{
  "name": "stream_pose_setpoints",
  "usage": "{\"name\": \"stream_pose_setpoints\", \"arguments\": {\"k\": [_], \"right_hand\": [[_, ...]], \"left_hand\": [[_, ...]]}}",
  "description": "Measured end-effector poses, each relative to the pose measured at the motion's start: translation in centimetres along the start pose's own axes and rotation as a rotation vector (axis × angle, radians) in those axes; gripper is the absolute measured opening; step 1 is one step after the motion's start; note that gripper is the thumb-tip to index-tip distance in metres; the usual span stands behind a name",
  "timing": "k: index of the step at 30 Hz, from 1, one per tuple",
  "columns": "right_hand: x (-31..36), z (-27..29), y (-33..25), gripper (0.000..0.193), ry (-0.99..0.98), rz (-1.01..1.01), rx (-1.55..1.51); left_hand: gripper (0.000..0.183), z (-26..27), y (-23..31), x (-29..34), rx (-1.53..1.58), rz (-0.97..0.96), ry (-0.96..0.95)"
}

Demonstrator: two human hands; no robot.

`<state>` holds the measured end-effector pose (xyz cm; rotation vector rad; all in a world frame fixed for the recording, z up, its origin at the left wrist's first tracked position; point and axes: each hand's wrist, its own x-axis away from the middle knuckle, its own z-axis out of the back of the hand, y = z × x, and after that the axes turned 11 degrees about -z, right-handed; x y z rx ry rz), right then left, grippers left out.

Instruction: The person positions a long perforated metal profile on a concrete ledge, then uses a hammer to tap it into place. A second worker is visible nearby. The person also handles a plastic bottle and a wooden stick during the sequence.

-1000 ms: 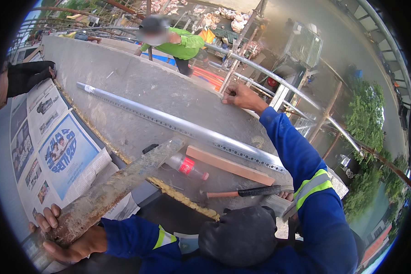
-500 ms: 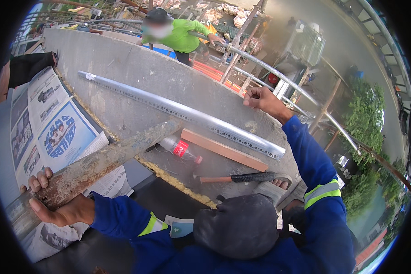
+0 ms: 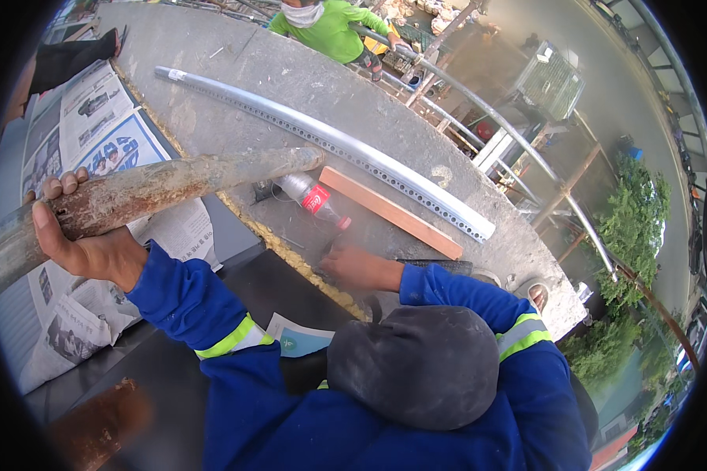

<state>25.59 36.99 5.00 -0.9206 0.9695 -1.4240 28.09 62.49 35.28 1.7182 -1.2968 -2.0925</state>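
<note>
My left hand [image 3: 78,239] is closed around a long rusty pipe [image 3: 181,182]. The pipe runs from the lower left up to the concrete slab [image 3: 236,74], with its far end resting by a plastic bottle [image 3: 316,198] that has a red label. My right hand [image 3: 360,268] is low on the slab, blurred, with its fingers curled over the handle of a hammer [image 3: 440,265] whose dark part sticks out to the right. A wooden board [image 3: 389,212] lies just beyond that hand. Behind the board lies a long perforated metal strip [image 3: 330,141].
Newspapers [image 3: 106,129] cover the surface on the left. A person in a green shirt [image 3: 330,27] works at the far edge of the slab, and a dark sleeve [image 3: 71,59] reaches in at the top left. A metal railing [image 3: 526,157] rims the slab, with a drop to the street beyond.
My right hand came back from the metal strip at the far side down to the hammer. My left hand lifted the rusty pipe higher and nearer to me.
</note>
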Motion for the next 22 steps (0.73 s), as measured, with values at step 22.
{"name": "stream_pose_setpoints", "arguments": {"k": [22], "right_hand": [[29.4,32.6,-4.0,0.042,0.296,-0.926,0.598]], "left_hand": [[0.036,-0.8,-1.3,1.6,-0.087,-0.032,0.079]]}}
